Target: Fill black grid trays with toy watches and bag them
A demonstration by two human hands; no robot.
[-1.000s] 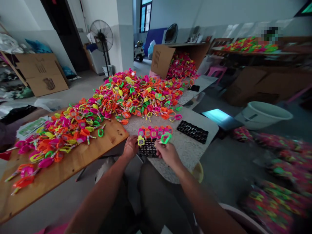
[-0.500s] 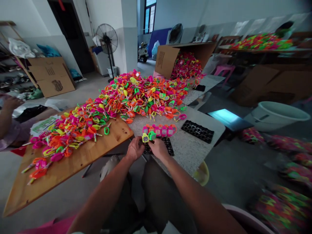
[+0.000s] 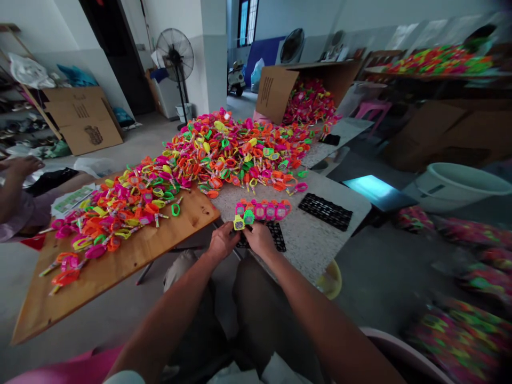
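Note:
At the near edge of the grey speckled table, my left hand (image 3: 224,240) is closed on a yellow toy watch (image 3: 239,223). Close beside it, my right hand (image 3: 259,238) has its fingers bent together just under a green toy watch (image 3: 248,216); what they pinch is hidden. Behind the fingers stands a row of pink and orange toy watches (image 3: 264,210). Partly covered by my right hand is a black plastic grid rack (image 3: 277,236). A second black grid rack (image 3: 325,211) lies flat to the right.
A large heap of bright toy watches (image 3: 236,149) spreads behind my hands and onto the wooden table (image 3: 168,234) at left. More spill from a cardboard box (image 3: 274,95). Another person's arm (image 3: 16,176) shows at far left. A lit screen (image 3: 372,186) and a pale tub (image 3: 460,186) are right.
The view has tilted slightly, so most of the scene sits a little higher or lower. Both hands stay together at the yellow and green watches, with hardly any movement.

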